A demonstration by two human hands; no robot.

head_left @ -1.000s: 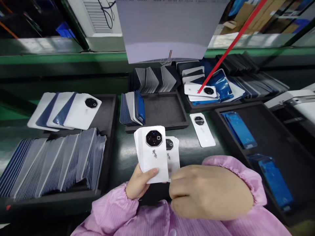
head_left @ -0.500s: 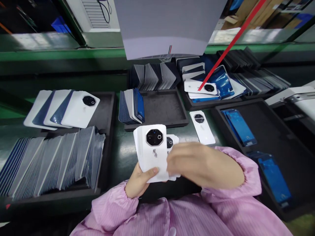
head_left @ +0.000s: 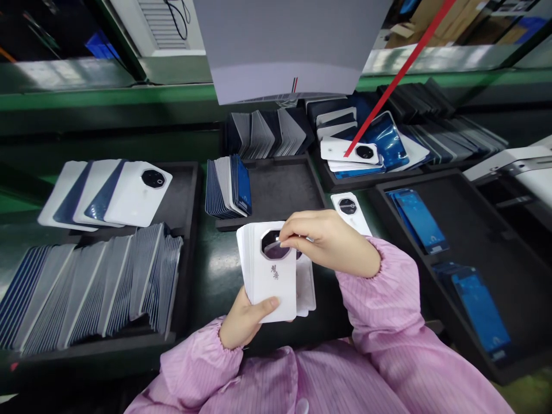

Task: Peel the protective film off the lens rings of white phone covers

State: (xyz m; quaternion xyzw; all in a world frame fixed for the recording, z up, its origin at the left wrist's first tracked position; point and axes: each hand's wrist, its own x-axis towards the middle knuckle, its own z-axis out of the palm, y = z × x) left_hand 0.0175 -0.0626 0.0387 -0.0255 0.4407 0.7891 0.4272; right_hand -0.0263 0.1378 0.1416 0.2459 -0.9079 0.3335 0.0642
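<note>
Head view: the left hand [head_left: 244, 322] grips a stack of white phone back covers [head_left: 271, 273] from below, above the green counter [head_left: 219, 270]. The right hand [head_left: 328, 238] pinches a clear film [head_left: 278, 248] over the top cover's camera opening. A single back cover [head_left: 350, 210] lies just beyond.

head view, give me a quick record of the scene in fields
left hand: holds a stack of white covers from below
right hand: fingers pinch a clear film at the top cover's camera ring
left tray: rows of covers on edge
right tray: blue-film parts
belt: one loose cover
</note>
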